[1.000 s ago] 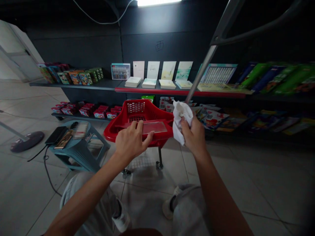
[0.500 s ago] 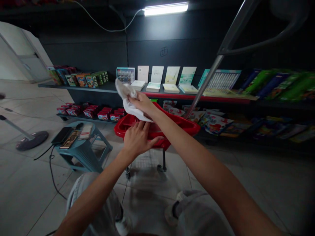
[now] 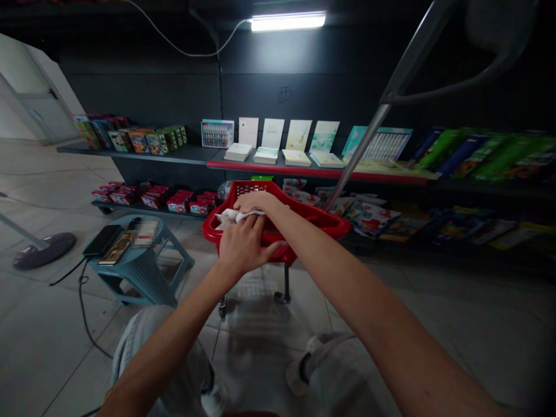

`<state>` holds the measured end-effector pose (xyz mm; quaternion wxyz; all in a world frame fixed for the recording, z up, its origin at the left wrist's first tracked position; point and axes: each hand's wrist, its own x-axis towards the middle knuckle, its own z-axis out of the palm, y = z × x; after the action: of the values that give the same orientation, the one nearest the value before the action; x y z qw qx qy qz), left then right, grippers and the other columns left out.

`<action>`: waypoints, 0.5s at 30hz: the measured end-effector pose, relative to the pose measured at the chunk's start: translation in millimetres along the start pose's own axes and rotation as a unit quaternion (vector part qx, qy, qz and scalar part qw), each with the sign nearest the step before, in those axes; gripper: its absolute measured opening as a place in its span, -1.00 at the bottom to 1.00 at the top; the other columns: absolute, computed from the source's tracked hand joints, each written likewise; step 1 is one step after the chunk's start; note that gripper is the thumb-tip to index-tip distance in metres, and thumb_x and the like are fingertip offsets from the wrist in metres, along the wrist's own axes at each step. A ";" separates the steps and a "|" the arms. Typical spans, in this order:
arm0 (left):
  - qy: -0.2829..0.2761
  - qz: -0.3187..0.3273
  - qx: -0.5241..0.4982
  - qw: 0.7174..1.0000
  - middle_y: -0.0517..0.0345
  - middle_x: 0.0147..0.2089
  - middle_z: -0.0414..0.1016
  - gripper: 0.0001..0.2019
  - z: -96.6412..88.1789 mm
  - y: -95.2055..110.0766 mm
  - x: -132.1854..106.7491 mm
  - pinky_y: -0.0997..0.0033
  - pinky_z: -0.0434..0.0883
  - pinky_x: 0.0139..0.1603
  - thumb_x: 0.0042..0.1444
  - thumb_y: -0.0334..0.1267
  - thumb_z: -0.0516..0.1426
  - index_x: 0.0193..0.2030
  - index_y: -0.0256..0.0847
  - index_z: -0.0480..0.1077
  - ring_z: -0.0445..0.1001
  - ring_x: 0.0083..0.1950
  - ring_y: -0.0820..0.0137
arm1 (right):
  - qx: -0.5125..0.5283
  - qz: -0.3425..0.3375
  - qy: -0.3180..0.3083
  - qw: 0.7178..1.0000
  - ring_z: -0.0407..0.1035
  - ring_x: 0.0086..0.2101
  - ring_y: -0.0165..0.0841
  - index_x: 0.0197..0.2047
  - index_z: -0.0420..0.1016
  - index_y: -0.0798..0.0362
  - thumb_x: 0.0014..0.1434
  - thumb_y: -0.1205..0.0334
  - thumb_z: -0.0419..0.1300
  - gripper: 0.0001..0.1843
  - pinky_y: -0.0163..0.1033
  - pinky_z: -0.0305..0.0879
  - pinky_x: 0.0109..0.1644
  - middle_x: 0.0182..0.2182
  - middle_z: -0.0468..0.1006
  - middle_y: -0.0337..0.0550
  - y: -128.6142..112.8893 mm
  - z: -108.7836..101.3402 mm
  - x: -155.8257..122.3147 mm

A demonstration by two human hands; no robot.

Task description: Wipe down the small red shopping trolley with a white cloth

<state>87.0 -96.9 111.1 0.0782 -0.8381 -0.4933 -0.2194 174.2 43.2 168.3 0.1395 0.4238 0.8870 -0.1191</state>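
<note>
While the right hand (image 3: pixel 257 202) pinches a white cloth (image 3: pixel 230 218) against a red plastic basket (image 3: pixel 315 213), the left hand (image 3: pixel 243 246) spreads its grip just below the cloth.

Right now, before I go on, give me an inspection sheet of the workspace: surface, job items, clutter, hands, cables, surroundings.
surface: red plastic basket on a wheeled stand, above floor tiles
job's things: white cloth pressed against the inside of the basket, between both hands
clutter: teal plastic stool holding a dark flat device and a blurred item
grippers: left hand beside the cloth; right hand over it
cables: black cable on the floor by the stool; white cable overhead
surroundings: shelves of books and boxes ahead; round stand base at left
</note>
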 end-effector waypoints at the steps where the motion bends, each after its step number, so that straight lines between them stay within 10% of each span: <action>1: 0.002 0.001 -0.003 1.000 -0.25 0.29 0.46 -0.29 -1.1 -0.2 -0.1 0.13 0.46 0.02 0.31 0.33 0.02 0.30 -0.24 0.36 0.49 0.22 -0.03 | -0.009 0.003 -0.005 1.000 0.55 -0.16 -0.08 -0.13 0.71 0.19 0.12 0.37 0.22 -0.71 -0.08 0.34 0.02 -0.18 0.71 0.10 3.9 1.1 2.2; 15: 0.008 -0.011 0.005 1.000 -0.14 0.21 0.49 -0.26 3.0 -5.5 1.0 0.20 0.42 -0.10 0.31 0.37 -0.02 0.36 -0.16 0.32 0.57 0.06 0.06 | 0.040 0.181 -0.013 0.983 0.57 -0.14 -0.16 0.04 0.69 0.13 0.11 0.42 0.24 -0.59 -0.20 0.40 -0.06 -0.06 0.71 0.02 107.2 29.2 -58.0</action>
<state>83.5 -92.4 108.4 0.0836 -0.8308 -0.5024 -0.2243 297.5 57.6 151.3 0.1528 0.5807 0.7885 -0.1332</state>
